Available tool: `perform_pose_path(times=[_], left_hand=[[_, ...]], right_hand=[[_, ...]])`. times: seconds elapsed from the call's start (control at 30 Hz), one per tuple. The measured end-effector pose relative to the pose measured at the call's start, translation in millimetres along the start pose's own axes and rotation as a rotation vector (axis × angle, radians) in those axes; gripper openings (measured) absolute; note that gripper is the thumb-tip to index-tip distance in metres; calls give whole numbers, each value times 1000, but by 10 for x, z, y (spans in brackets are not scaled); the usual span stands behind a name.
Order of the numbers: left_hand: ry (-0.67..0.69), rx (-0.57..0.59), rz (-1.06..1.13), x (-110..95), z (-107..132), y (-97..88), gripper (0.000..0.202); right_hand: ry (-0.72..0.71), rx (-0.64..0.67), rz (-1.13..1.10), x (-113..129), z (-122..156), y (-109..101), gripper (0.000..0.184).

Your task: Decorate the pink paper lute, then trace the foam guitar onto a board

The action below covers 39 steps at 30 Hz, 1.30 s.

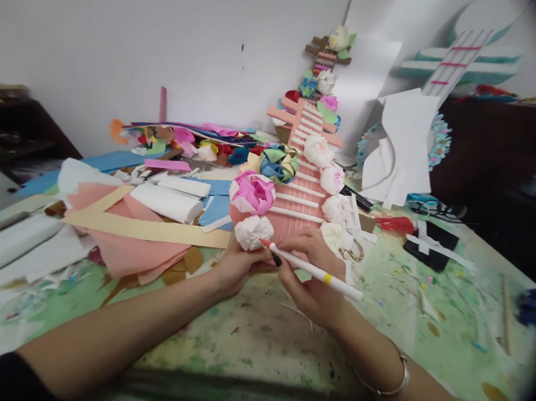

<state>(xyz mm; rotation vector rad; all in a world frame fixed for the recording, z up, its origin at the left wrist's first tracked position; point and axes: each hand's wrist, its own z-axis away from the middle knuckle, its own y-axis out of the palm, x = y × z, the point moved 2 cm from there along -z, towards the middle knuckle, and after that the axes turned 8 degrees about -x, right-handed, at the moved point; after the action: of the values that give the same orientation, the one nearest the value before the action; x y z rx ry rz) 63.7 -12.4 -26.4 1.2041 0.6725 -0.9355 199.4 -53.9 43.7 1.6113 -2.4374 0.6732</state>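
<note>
Guitar (299,219), on table (236,344): flowers (317,151) along both sides, tinted flower (331,178) among them; white flower (254,232) nearly plain (colouring barely begun, I judge from afar). Right hand (314,297): closed round marker (313,271), tip at white flower. Left hand (236,271): beneath, grip I cannot tell.

You've got two hands in there, one left hand (236,271) and one right hand (314,279), plus one white marker (311,270). I count one pink guitar (289,225) and seven big paper flowers on it: three down the left, so one magenta flower (253,192), one green-and-blue flower (279,163), one white flower (254,233), then four pale flowers (317,150) down the right.
</note>
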Motion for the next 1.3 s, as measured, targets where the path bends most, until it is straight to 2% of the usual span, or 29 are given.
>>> perform_pose_path(times=[0.27,0.47,0.7,0.87,1.1,1.3], left_hand=[[19,48,12,33,-26,-32,23],[9,41,11,34,-27,-29,30],[21,60,-14,26,-27,-37,30],[0,64,-10,-1,-5,-16,30],[-18,57,-4,1,-7,-19,30],[3,77,-10,-10,6,-2,33]], right_hand=[[-17,60,-8,-31,18,50,16],[-1,97,-2,-61,46,78,17],[-7,28,25,-28,21,48,15],[35,42,53,-59,39,68,14],[21,45,43,-72,35,70,14],[52,-15,70,-84,33,42,14]])
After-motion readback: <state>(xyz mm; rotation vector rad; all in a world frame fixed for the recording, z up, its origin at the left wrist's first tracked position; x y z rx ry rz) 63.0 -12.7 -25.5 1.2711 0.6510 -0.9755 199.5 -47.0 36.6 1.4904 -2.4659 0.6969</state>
